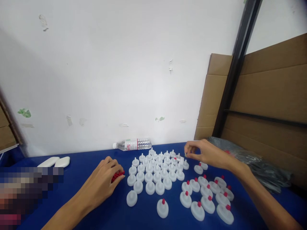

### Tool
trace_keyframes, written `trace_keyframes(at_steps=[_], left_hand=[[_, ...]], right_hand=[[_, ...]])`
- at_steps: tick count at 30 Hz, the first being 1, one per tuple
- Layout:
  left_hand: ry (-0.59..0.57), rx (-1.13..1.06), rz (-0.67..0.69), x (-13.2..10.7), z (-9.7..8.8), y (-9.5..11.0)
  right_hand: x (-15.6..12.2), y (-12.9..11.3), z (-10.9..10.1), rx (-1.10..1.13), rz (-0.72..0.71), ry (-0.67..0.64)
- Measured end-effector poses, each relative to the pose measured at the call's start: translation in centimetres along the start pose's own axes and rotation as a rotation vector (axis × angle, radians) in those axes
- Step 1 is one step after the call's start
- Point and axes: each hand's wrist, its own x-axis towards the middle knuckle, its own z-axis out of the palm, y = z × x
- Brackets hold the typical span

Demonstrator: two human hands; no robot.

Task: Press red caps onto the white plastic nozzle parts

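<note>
My left hand (107,174) is curled round a cluster of small red caps (118,175), left of the many white squeeze bottles. These squat, translucent bottles (148,177) stand close together with bare nozzles pointing up. Over their right back edge is my right hand (195,151), thumb and fingers pinched together; what they hold, if anything, is too small to make out. Just left of those fingertips, a white piece with a red tip (178,159) lies tilted among the bottles. Several red-capped bottles (208,204) are grouped at the right front, and one red-capped bottle (162,209) stands apart at the front centre.
A clear water bottle (133,144) lies on its side against the wall, at the back of the blue table (96,210). Two white rounded objects (62,162) are at the left. Grey plastic bags (254,166) and cardboard (271,102) take up the right side.
</note>
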Motion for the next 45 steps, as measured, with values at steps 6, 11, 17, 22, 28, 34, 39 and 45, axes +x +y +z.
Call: trace_keyframes(at_steps=[6, 11, 17, 22, 28, 34, 39, 45], left_hand=[[-0.019, 0.002, -0.01, 0.0, 0.0, 0.1], [-0.02, -0.003, -0.004, 0.0, 0.1, -0.1], [-0.033, 0.003, -0.012, -0.1, 0.2, 0.0], [-0.023, -0.015, -0.02, -0.1, -0.1, 0.2], [-0.018, -0.011, -0.012, -0.1, -0.2, 0.5], [-0.023, 0.001, -0.022, 0.1, -0.1, 0.3], [-0.02, -0.003, -0.044, 0.0, 0.0, 0.2], [0.03, -0.043, -0.062, -0.2, 0.0, 0.5]], right_hand=[[0.5, 1.6, 1.2, -0.09, 0.027, -0.044], [0.6, 2.0, 2.9, -0.131, 0.021, -0.108], [1.0, 1.8, 3.9, -0.161, 0.04, -0.127], [1.2, 2.0, 3.8, -0.161, 0.046, -0.1], [1.0, 2.4, 4.1, -0.156, 0.048, -0.126], [1.1, 3.7, 2.5, -0.182, 0.058, -0.021], [1.1, 6.1, 1.9, -0.246, 0.14, 0.07], [1.4, 7.2, 3.0, -0.204, 0.186, 0.05]])
